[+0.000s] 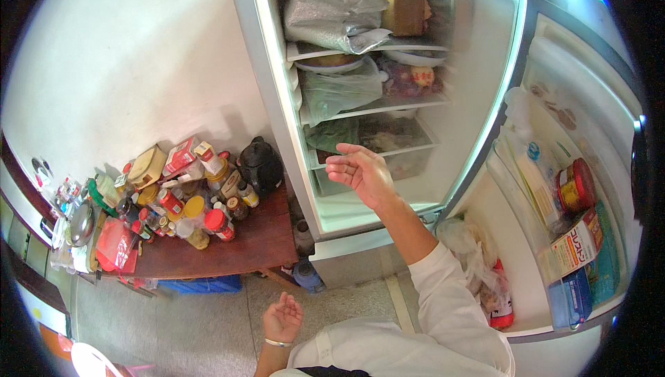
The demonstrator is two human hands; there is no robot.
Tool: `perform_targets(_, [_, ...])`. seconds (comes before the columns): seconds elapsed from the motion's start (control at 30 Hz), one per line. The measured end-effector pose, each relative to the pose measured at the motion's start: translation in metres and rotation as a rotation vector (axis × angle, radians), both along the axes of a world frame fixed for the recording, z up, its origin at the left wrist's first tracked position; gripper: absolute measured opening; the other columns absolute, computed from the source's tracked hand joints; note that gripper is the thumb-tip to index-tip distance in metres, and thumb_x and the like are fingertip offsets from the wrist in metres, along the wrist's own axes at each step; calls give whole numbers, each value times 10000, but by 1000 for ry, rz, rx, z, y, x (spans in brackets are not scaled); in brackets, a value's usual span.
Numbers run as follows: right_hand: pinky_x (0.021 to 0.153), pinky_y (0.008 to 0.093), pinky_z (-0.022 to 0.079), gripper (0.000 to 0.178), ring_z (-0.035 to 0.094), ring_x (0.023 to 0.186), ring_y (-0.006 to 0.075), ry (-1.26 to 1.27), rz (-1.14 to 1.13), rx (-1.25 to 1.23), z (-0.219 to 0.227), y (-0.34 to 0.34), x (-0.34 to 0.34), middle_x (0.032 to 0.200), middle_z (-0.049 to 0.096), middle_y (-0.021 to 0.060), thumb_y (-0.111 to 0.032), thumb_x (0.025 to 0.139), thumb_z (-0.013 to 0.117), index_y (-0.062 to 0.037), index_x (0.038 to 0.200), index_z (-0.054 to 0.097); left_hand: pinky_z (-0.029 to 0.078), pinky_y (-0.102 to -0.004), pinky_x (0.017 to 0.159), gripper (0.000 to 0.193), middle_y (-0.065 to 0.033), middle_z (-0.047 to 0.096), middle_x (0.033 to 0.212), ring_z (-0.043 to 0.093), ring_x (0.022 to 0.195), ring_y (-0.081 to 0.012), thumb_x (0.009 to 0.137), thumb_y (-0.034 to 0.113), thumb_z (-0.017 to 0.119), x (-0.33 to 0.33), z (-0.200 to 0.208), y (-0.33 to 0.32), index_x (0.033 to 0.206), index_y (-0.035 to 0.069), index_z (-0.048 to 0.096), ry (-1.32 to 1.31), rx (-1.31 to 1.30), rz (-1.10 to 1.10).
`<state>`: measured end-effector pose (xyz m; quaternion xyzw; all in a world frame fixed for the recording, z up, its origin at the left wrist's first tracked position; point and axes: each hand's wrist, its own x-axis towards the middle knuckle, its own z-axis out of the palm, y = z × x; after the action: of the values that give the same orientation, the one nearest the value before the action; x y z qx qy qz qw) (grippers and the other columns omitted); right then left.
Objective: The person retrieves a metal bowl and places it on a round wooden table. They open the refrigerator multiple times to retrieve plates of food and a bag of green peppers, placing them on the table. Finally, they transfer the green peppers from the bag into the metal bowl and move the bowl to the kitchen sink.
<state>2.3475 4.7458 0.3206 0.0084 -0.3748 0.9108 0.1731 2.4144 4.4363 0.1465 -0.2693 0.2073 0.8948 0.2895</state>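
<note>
The right hand is held up before the lower part of the open refrigerator, with its fingers extended and nothing gripped; whether anything behind it is touched cannot be told; the left hand, low and to the left of the right one, is loosely curled and visibly bare of any load.

Just above and left of the right hand, a dark green bag is seen on a lower shelf; its film is judged thin and limp, its weight unknown, so it would best be gathered from the top with support given beneath; above it, farther from the hand, a pale plastic bag is set; it is judged soft, easily torn and perhaps slick with moisture, and its bunched upper right corner would be the surer hold.

Highest above the hand, a silver bag is stowed; it is judged light but bulky, to be taken by its loose folded end; to its right, a cardboard box is judged stiffer, to be held across its sides rather than by its flaps.
</note>
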Motion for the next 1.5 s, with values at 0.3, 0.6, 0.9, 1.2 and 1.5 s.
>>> perform_targets(0.3, [691, 332, 534, 276, 613, 775, 259, 27, 6, 55, 13, 0, -9, 896, 582, 232, -54, 825, 429, 79, 1066, 443, 483, -318, 729, 238, -80, 604, 799, 581, 748, -178, 708, 42, 495, 14, -9, -5, 939, 46, 550, 32, 13, 48])
perform_targets(0.6, [656, 347, 545, 270, 606, 748, 297, 68, -301, 134, 46, 58, -66, 873, 554, 238, -48, 827, 424, 109, 1042, 378, 480, -322, 723, 248, -82, 601, 806, 584, 756, -179, 696, 36, 502, 22, -9, -1, 941, 44, 542, 16, 34, 89])
perform_targets(0.9, [458, 347, 547, 319, 592, 506, 272, -190, -411, 196, 97, 68, -126, 746, 585, 207, -138, 837, 490, 66, 1056, 380, 483, -318, 715, 232, -82, 599, 816, 581, 744, -173, 699, 38, 506, 33, -13, -26, 927, 30, 547, 9, 50, 223])
perform_targets(1.2, [479, 355, 569, 282, 607, 604, 308, -186, -254, 265, 110, 96, -143, 993, 527, 221, -128, 858, 445, 22, 1094, 412, 487, -314, 720, 225, -82, 604, 804, 581, 732, -176, 680, 21, 506, 39, -20, -44, 896, 31, 570, -26, 23, 300])
perform_targets(1.5, [499, 352, 575, 270, 598, 688, 323, -191, -458, 281, 123, 92, -133, 1004, 515, 202, 24, 808, 408, 84, 1070, 385, 481, -313, 709, 249, -76, 592, 788, 572, 727, -178, 682, 29, 501, 34, -11, -47, 925, 32, 554, -19, 26, 262])
